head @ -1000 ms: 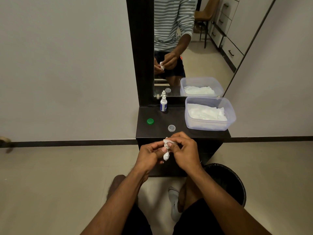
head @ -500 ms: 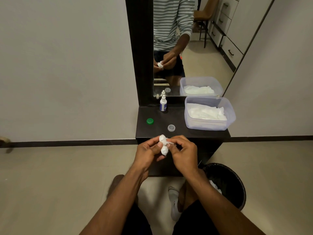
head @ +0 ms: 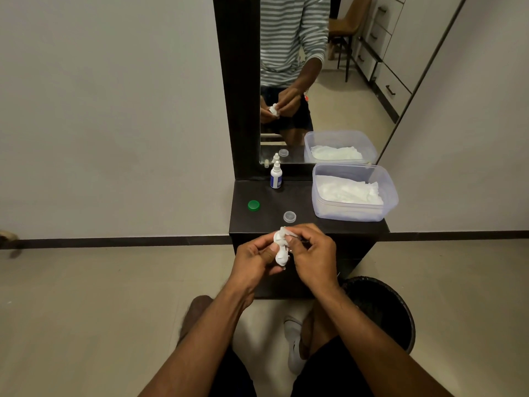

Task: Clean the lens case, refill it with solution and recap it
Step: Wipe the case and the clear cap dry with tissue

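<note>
Since a moment ago, both hands are sitting a little lower, and the white tissue (head: 280, 247) is twisting between them. I am gripping it with my left hand (head: 257, 257), and my right hand (head: 313, 253) is pinching it too. The lens case is hiding inside. At 12 o'clock the clear cap (head: 289, 216) is lying; at 11 o'clock, the green cap (head: 253, 205).

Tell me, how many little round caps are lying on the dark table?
2. The green cap lies near the table's left edge. The clear cap lies nearer the middle, just beyond the hands. The mirror shows a reflection of the clear one, which is not counted.
</note>
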